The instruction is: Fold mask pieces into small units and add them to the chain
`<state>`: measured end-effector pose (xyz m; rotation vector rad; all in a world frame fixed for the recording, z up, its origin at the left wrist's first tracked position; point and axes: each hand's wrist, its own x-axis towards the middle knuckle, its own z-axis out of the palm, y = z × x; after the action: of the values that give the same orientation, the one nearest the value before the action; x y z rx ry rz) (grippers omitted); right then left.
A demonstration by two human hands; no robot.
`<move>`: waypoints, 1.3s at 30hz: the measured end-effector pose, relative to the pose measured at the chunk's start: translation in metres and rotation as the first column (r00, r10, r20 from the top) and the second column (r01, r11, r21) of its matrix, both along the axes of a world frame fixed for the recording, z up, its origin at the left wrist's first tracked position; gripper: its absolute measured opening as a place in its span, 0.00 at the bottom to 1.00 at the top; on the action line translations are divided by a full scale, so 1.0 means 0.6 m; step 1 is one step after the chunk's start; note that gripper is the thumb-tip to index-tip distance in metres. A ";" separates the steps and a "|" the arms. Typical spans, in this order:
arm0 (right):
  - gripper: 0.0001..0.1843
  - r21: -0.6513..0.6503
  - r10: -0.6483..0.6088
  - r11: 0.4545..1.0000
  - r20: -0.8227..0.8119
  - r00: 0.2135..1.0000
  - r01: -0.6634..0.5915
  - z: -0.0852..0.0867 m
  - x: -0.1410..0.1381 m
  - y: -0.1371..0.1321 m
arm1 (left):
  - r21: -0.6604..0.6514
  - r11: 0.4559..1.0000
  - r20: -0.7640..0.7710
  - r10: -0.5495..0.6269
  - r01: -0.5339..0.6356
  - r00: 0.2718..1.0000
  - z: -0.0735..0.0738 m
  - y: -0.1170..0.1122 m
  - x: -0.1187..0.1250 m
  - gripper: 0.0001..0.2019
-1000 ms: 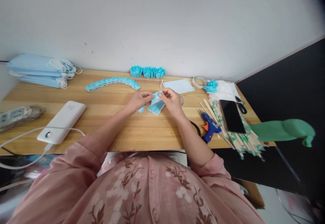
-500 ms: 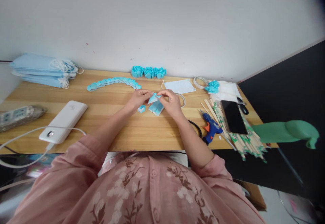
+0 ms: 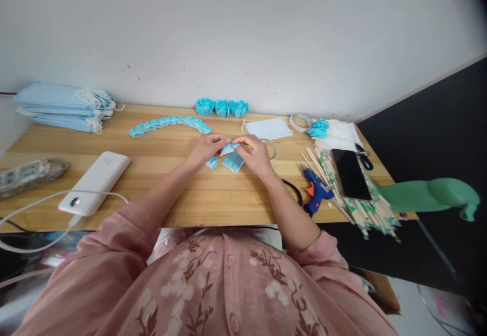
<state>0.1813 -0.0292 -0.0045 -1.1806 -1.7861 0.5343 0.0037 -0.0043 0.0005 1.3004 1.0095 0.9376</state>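
Note:
Between the fingertips of my left hand (image 3: 207,149) and my right hand (image 3: 254,154) is a small folded piece of blue mask fabric (image 3: 228,148). Both hands pinch it from either side, just above the table. Below it lie more cut blue pieces (image 3: 233,162). A small folded blue piece (image 3: 212,163) rests near my left fingers. Behind my right hand a roll of tape (image 3: 272,149) is partly hidden. Farther back, a curved row of folded blue pieces (image 3: 169,122) lies on the wood.
Three blue fabric flowers (image 3: 221,107) stand by the wall. At the left are stacked face masks (image 3: 57,106), a power bank (image 3: 95,183) and a power strip (image 3: 30,177). At the right lie a flat mask (image 3: 269,128), a glue gun (image 3: 316,191), a phone (image 3: 350,174) and wrapped chopsticks (image 3: 373,216).
My right fingertips have shifted slightly left over the folded piece, and less of it shows now. My left hand has barely moved.

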 end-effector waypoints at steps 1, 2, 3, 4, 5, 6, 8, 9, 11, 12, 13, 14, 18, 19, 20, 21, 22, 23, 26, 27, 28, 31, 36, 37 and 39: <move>0.09 -0.031 0.030 0.999 -0.026 0.999 -0.031 0.003 0.000 -0.002 | 0.006 1.000 -0.005 0.009 -0.009 1.000 0.000 0.001 0.000 0.21; 0.09 -0.072 0.063 0.995 -0.079 0.995 -0.068 0.007 0.001 -0.004 | 0.011 1.000 -0.010 0.020 -0.020 1.000 0.000 0.001 0.000 0.21; 0.10 -0.118 0.087 0.987 -0.157 0.984 -0.106 0.009 0.002 -0.005 | 0.013 0.999 -0.015 0.029 -0.029 0.999 -0.001 0.002 0.000 0.20; 0.13 -0.162 0.092 0.977 -0.250 0.964 -0.136 0.010 0.002 -0.006 | 0.015 0.999 -0.018 0.036 -0.035 0.999 -0.001 0.003 0.000 0.20; 0.17 -0.201 0.075 0.968 -0.340 0.937 -0.151 0.010 0.003 -0.005 | 0.016 0.999 -0.020 0.038 -0.038 0.999 -0.002 0.003 0.000 0.19; 0.19 -0.233 0.040 0.961 -0.408 0.912 -0.147 0.008 0.004 -0.004 | 0.018 0.999 -0.021 0.033 -0.033 0.999 -0.002 0.004 0.000 0.19; 0.21 -0.285 -0.029 0.952 -0.445 0.895 -0.110 0.002 0.005 0.000 | 0.020 1.000 -0.011 0.017 -0.017 1.000 -0.004 0.004 0.000 0.18; 0.21 -0.304 -0.046 0.948 -0.423 0.905 -0.094 -0.002 0.006 0.003 | 0.021 1.000 -0.002 0.011 -0.011 1.000 -0.005 0.004 0.000 0.18; 0.21 -0.320 -0.040 0.944 -0.355 0.934 -0.082 -0.008 0.006 0.007 | 0.025 1.000 0.011 0.004 -0.004 1.000 -0.006 0.004 0.000 0.18; 0.20 -0.323 -0.028 0.942 -0.331 0.943 -0.085 -0.011 0.007 0.008 | 0.029 1.000 0.013 0.003 -0.003 1.000 -0.007 0.005 0.000 0.18; 0.20 -0.329 -0.020 0.940 -0.319 0.948 -0.091 -0.012 0.007 0.008 | 0.036 0.999 0.011 0.005 -0.005 1.000 -0.008 0.005 0.000 0.18; 0.20 -0.337 -0.015 0.937 -0.317 0.948 -0.098 -0.013 0.007 0.008 | 0.046 0.999 0.007 0.008 -0.008 1.000 -0.008 0.005 0.000 0.18; 0.17 -0.353 -0.007 0.929 -0.310 0.951 -0.108 -0.014 0.006 0.007 | 0.067 0.998 -0.005 0.008 -0.008 1.000 -0.011 0.005 0.001 0.17; 0.17 -0.350 -0.008 0.931 -0.300 0.954 -0.102 -0.015 0.006 0.007 | 0.068 0.998 -0.006 0.005 -0.005 1.000 -0.011 0.005 0.001 0.17; 0.17 -0.347 -0.010 0.933 -0.288 0.958 -0.094 -0.016 0.007 0.008 | 0.068 0.998 -0.009 0.003 -0.002 1.000 -0.012 0.005 0.001 0.18; 0.17 -0.344 -0.011 0.935 -0.277 0.961 -0.089 -0.017 0.007 0.009 | 0.070 0.998 -0.013 0.002 -0.001 1.000 -0.012 0.005 0.001 0.18; 0.17 -0.340 -0.010 0.937 -0.269 0.963 -0.085 -0.018 0.007 0.009 | 0.074 0.997 -0.020 0.002 -0.001 1.000 -0.012 0.005 0.001 0.18; 0.16 -0.335 -0.008 0.939 -0.264 0.965 -0.084 -0.020 0.008 0.010 | 0.078 0.997 -0.027 0.003 -0.001 1.000 -0.012 0.005 0.001 0.18; 0.15 -0.322 -0.008 0.944 -0.260 0.966 -0.079 -0.024 0.009 0.013 | 0.081 0.997 -0.045 0.002 0.002 0.999 -0.009 0.004 0.002 0.19; 0.14 -0.315 -0.011 0.946 -0.260 0.966 -0.074 -0.025 0.009 0.014 | 0.078 0.997 -0.047 0.000 0.003 0.999 -0.008 0.004 0.003 0.19; 0.13 -0.307 -0.012 0.949 -0.261 0.965 -0.071 -0.025 0.009 0.014 | 0.073 0.997 -0.047 0.000 0.003 0.999 -0.006 0.003 0.003 0.19; 0.12 -0.280 -0.019 0.958 -0.268 0.963 -0.059 -0.024 0.009 0.014 | 0.060 0.998 -0.033 -0.010 0.012 0.999 -0.003 0.000 0.005 0.19; 0.11 -0.272 -0.063 0.962 -0.237 0.970 -0.004 -0.017 0.008 0.009 | 0.075 0.994 -0.052 -0.072 0.076 0.996 -0.008 0.000 0.005 0.18; 0.11 -0.268 -0.068 0.963 -0.228 0.971 0.005 -0.015 0.007 0.008 | 0.084 0.993 -0.062 -0.083 0.088 0.995 -0.010 0.000 0.005 0.17; 0.10 -0.253 -0.072 0.967 -0.202 0.977 0.019 -0.010 0.005 0.005 | 0.096 0.990 -0.083 -0.097 0.105 0.992 -0.011 0.000 0.005 0.16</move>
<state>0.1845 -0.0260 -0.0106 -1.2809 -1.5391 0.8445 0.0066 -0.0042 -0.0063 1.4684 0.9568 0.8747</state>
